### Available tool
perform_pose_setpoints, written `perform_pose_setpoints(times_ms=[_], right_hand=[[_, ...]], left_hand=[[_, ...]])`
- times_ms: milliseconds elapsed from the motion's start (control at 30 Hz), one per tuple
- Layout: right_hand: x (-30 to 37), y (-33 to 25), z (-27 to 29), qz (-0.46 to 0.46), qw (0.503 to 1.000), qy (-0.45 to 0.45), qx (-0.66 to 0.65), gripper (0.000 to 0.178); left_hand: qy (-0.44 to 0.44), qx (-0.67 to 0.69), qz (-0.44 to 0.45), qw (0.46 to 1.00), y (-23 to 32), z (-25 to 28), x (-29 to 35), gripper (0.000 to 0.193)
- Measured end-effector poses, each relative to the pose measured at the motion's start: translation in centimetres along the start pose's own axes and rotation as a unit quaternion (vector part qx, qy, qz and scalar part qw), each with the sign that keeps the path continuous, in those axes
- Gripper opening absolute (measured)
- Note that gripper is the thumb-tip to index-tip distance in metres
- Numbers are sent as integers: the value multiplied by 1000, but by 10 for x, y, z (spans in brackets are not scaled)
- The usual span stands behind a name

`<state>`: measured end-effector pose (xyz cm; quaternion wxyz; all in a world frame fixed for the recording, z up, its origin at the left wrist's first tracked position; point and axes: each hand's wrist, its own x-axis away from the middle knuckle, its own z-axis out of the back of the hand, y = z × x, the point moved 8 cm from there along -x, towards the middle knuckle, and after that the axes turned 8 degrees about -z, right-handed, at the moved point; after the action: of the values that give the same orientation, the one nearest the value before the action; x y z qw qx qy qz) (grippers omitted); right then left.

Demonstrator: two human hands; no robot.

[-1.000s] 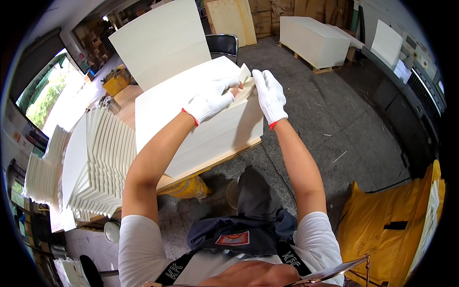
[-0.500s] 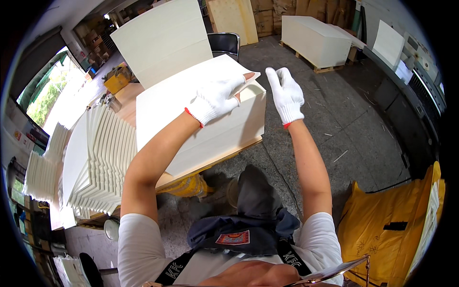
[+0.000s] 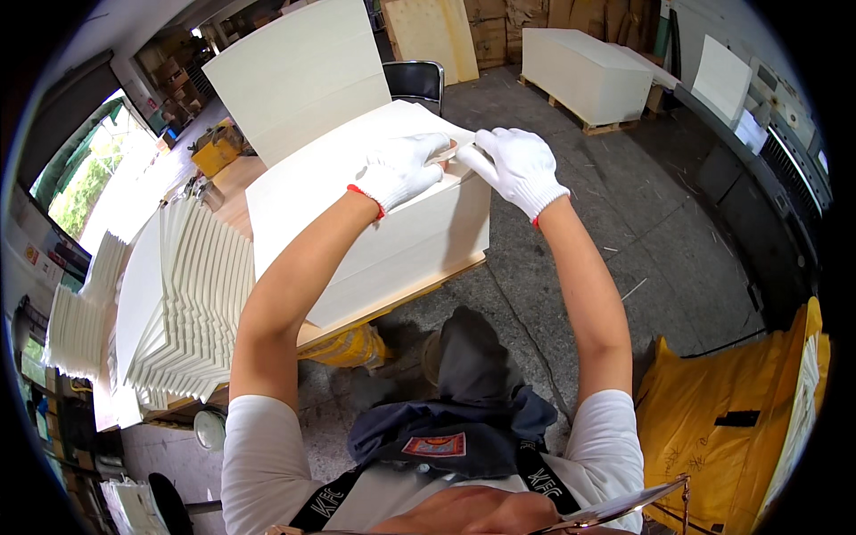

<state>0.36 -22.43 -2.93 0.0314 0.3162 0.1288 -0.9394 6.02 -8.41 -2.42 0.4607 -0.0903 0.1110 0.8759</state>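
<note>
My gloved left hand pinches the raised right corner of the top sheets; my right hand meets that corner, its grip unclear; their white stack sits at the right edge of the bench.

The stack of sheets sits before me on the table, and both my hands are at the right end of its top: my left hand over the sheets, my right hand just beside it at the corner. Behind this stack is a second stack, though I can't make out what it rests on; a chair stands to its right. On my left are piles of sheets, with a doorway well beyond. Ahead to the right, a block lies on a pallet; a machine stands to my right, and nearer me is a wrapped load.
</note>
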Motion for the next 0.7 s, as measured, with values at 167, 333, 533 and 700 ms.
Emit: perform_pose_setpoints(times_ms=[167,333,533,700], right_hand=[[0,13,-23,-216,936,-86,-266,54],[8,21,-39,-268,900,-17,-343,56],[14,17,-33,-248,907,41,-338,53],[15,18,-31,-243,905,57,-344,54]], left_hand=[[1,105,26,994,-4,2,14,40],[11,229,5,973,-5,2,18,40],[-8,252,59,966,-1,2,21,44],[16,256,31,966,-3,1,19,43]])
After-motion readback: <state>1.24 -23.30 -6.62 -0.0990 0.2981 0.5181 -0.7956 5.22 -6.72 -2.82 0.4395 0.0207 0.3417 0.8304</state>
